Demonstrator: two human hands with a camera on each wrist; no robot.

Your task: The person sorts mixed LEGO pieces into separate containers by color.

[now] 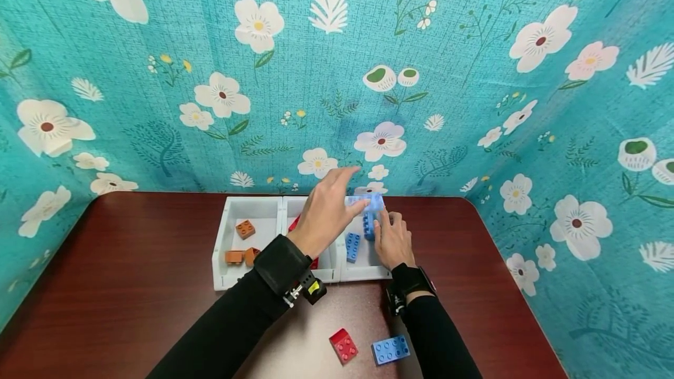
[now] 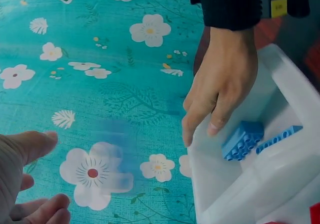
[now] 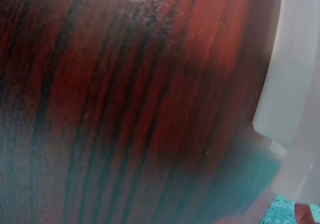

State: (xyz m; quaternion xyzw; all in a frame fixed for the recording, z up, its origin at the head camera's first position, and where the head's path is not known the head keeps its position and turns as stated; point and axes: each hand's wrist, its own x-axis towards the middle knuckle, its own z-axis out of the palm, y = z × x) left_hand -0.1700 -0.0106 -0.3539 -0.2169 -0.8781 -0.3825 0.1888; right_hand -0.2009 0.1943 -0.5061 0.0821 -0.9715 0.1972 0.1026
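My left hand (image 1: pixel 326 209) is raised over the white tray (image 1: pixel 316 276), thumb and fingers spread apart. Close by its thumb, a smeared blue toy brick (image 1: pixel 372 200) shows above the tray's right compartment. The left wrist view has this brick (image 2: pixel 112 154) as a blur in the air, apart from the thumb (image 2: pixel 37 145). My right hand (image 1: pixel 394 241) is at the tray's right wall, fingers extended and slightly bent, with nothing visible in it. Beside its fingers, blue bricks (image 1: pixel 353 247) lie in the right compartment. The right wrist view shows mostly tabletop.
Orange bricks (image 1: pixel 245 228) lie in the left compartment. Red bricks (image 1: pixel 314 263) are partly hidden under my left arm in the middle one. A red brick (image 1: pixel 344 346) and a blue brick (image 1: pixel 390 350) lie on the table (image 1: pixel 131 285) in front. A flowered curtain (image 1: pixel 316 75) hangs behind.
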